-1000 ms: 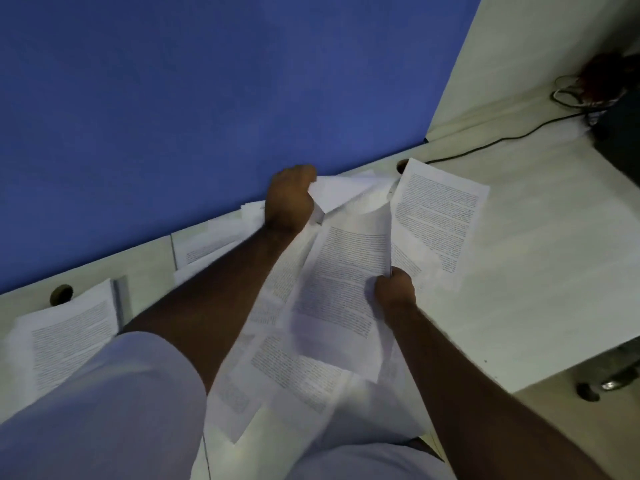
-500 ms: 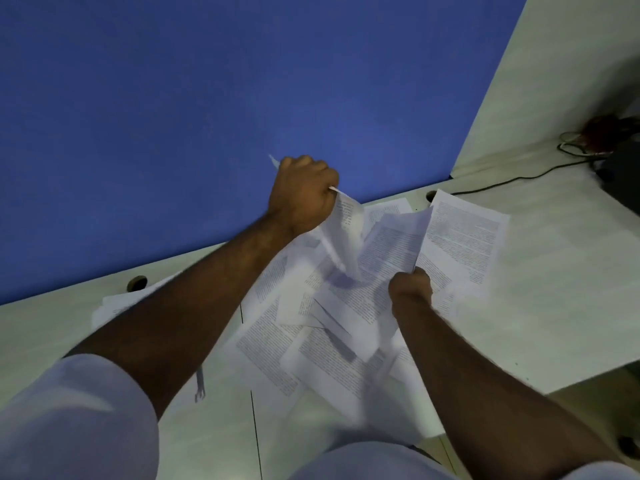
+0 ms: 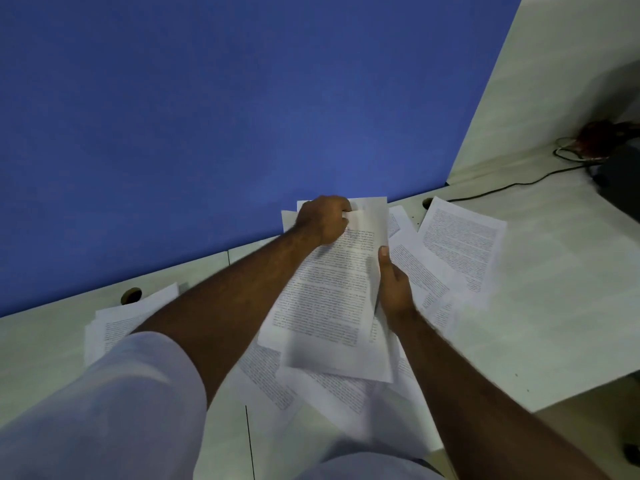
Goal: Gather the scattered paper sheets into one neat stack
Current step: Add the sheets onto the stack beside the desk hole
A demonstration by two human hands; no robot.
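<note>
**Head view: both hands on a bundle of printed sheets**

Head camera looks down on the left hand point(image 3: 323, 220), whose fingers point(image 3: 341, 204) curl round the far edge of a bundle of sheets point(image 3: 329, 303), gripping it close to the blue partition point(image 3: 225, 116). The right hand point(image 3: 393, 285) holds the bundle's right edge, thumb lying along the printed face and the other fingers hidden beneath the paper. The bundle is held over the middle of the table point(image 3: 554, 323), its near end blurred.

Under and around it lie loose sheets. One printed page point(image 3: 462, 242) sits to the right, near a cable hole at the far edge, overlapping others. More pages point(image 3: 273, 386) fan out nearer the person, beneath the bundle. A separate small pile point(image 3: 114, 327) lies to the left, partly covered by the white sleeve point(image 3: 104, 403), beside another round hole point(image 3: 131, 295).

A black cable point(image 3: 512, 185) runs along the far right of the table.
</note>
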